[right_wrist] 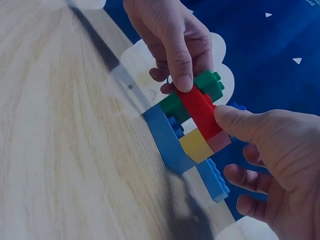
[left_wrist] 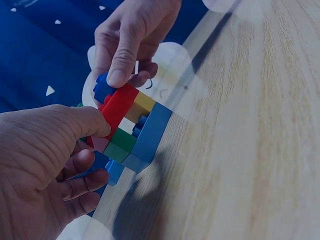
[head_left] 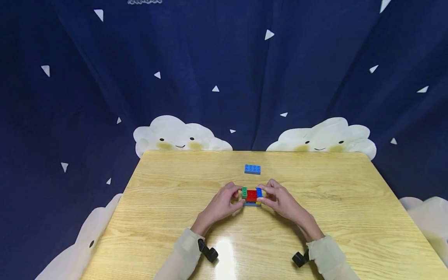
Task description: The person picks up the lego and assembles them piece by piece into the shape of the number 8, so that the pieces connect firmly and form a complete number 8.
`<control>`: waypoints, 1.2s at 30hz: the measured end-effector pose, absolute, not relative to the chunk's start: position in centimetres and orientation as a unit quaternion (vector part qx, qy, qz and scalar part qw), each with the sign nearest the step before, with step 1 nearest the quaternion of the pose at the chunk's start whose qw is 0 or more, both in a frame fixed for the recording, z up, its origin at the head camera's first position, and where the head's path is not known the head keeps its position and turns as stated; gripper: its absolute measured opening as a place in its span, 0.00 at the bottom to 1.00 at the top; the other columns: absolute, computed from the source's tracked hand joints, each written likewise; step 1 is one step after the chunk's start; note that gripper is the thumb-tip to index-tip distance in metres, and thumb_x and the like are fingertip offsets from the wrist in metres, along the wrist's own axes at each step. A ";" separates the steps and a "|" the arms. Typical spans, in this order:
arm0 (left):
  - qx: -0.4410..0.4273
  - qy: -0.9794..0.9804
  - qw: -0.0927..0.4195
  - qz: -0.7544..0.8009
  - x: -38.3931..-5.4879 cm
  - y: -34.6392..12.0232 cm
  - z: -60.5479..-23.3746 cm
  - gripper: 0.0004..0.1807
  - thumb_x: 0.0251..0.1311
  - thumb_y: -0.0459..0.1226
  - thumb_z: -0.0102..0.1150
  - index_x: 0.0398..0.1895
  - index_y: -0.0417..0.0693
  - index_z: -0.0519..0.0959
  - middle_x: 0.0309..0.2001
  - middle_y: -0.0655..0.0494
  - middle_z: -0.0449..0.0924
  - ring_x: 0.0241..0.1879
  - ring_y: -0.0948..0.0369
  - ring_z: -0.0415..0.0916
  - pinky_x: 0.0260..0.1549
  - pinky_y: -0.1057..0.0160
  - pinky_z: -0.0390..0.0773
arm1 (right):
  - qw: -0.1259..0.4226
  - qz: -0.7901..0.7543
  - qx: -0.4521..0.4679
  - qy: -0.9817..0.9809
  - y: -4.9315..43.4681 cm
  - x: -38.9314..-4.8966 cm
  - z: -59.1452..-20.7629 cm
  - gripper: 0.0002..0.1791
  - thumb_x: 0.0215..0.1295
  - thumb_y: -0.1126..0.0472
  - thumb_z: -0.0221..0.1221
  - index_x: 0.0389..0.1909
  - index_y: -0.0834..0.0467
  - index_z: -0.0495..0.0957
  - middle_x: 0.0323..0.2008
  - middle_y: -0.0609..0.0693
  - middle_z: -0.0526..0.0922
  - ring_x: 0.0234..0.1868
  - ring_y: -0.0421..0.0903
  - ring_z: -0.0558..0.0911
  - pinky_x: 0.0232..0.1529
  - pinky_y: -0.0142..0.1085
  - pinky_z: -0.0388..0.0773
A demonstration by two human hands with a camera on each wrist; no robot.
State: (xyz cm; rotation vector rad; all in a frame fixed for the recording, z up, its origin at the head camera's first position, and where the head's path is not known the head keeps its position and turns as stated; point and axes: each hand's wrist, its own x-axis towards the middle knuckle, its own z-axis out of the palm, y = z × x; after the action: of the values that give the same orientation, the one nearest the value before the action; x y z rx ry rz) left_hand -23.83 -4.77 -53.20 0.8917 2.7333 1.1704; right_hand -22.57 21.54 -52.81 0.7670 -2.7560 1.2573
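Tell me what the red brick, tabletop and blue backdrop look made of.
Red brick: likely hard plastic, smooth, with crisp edges and moulded studs. Tabletop: wood or wood-look laminate, glossy, showing grain lines and a bright reflection. Blue backdrop: probably matte printed cloth, hanging in folds.

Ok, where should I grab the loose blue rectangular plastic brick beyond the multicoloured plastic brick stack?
I'd pinch the loose blue brick by its two short ends, coming from above: it lies flat, studs up, and nothing touches either end. The stack is on its near side, so reaching straight across from there looks awkward.
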 end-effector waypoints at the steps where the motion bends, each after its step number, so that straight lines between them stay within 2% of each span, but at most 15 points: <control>1: 0.288 0.880 0.019 0.378 -23.8 -4.8 -53.2 0.18 0.67 0.39 0.69 0.57 0.43 0.82 0.38 0.52 0.75 0.35 0.60 0.70 0.34 0.68 0.70 | 0.008 0.403 0.246 -0.882 21.6 -22.5 -52.8 0.26 0.69 0.56 0.68 0.65 0.62 0.81 0.36 0.51 0.71 0.34 0.45 0.71 0.32 0.31 0.69; 5: 0.290 0.878 0.013 0.382 -23.9 -4.7 -53.2 0.17 0.67 0.39 0.69 0.55 0.43 0.82 0.37 0.51 0.75 0.34 0.60 0.69 0.33 0.68 0.69 | 0.015 0.422 0.250 -0.871 21.6 -22.6 -53.2 0.24 0.69 0.58 0.68 0.64 0.60 0.82 0.35 0.51 0.71 0.33 0.44 0.71 0.32 0.31 0.69; 11: 0.290 0.874 0.004 0.391 -24.0 -4.7 -53.6 0.17 0.66 0.39 0.69 0.56 0.45 0.82 0.37 0.51 0.76 0.34 0.59 0.70 0.32 0.69 0.69 | 0.025 0.488 0.249 -0.836 21.4 -22.9 -54.8 0.23 0.69 0.62 0.68 0.62 0.65 0.79 0.30 0.46 0.75 0.28 0.39 0.71 0.27 0.31 0.70; 16: 0.282 0.877 0.012 0.390 -24.0 -4.8 -53.6 0.19 0.68 0.43 0.68 0.58 0.47 0.82 0.37 0.55 0.75 0.34 0.62 0.69 0.31 0.68 0.69 | 0.007 0.534 0.206 -0.820 21.4 -22.8 -55.4 0.21 0.67 0.62 0.70 0.60 0.61 0.80 0.27 0.45 0.75 0.26 0.36 0.71 0.27 0.28 0.68; 24: 0.273 0.881 0.025 0.386 -24.2 -5.3 -53.3 0.23 0.68 0.49 0.68 0.61 0.50 0.82 0.37 0.57 0.76 0.35 0.60 0.72 0.32 0.67 0.69 | 0.007 0.520 0.211 -0.828 21.5 -23.0 -55.4 0.23 0.67 0.61 0.71 0.61 0.59 0.80 0.28 0.45 0.76 0.26 0.37 0.71 0.27 0.28 0.68; 30: 0.295 0.873 0.041 0.386 -24.9 -5.8 -53.1 0.23 0.64 0.42 0.69 0.61 0.48 0.82 0.38 0.53 0.76 0.37 0.59 0.72 0.35 0.66 0.71 | 0.001 0.513 0.206 -0.833 21.6 -22.9 -55.2 0.24 0.67 0.59 0.70 0.62 0.60 0.79 0.28 0.45 0.77 0.26 0.37 0.71 0.28 0.29 0.69; 34: 0.303 0.863 0.048 0.402 -26.0 -6.5 -53.0 0.24 0.59 0.35 0.64 0.61 0.46 0.82 0.37 0.53 0.75 0.36 0.60 0.71 0.37 0.65 0.71 | -0.009 0.510 0.209 -0.835 21.5 -23.0 -55.3 0.25 0.68 0.58 0.70 0.63 0.59 0.79 0.28 0.45 0.77 0.27 0.37 0.72 0.29 0.29 0.69; 36: 0.299 0.859 0.046 0.413 -26.8 -6.7 -53.1 0.23 0.60 0.33 0.62 0.61 0.44 0.82 0.35 0.54 0.74 0.35 0.61 0.70 0.37 0.64 0.71 | -0.012 0.508 0.213 -0.834 21.5 -23.0 -55.3 0.25 0.69 0.58 0.69 0.64 0.60 0.78 0.28 0.44 0.77 0.27 0.37 0.72 0.29 0.29 0.70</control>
State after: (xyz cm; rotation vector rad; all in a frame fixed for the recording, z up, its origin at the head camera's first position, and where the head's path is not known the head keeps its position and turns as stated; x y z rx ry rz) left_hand -26.75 -6.70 -53.09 0.9139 2.6214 1.2604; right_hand -22.99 21.53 -55.30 0.6753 -2.6403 1.6090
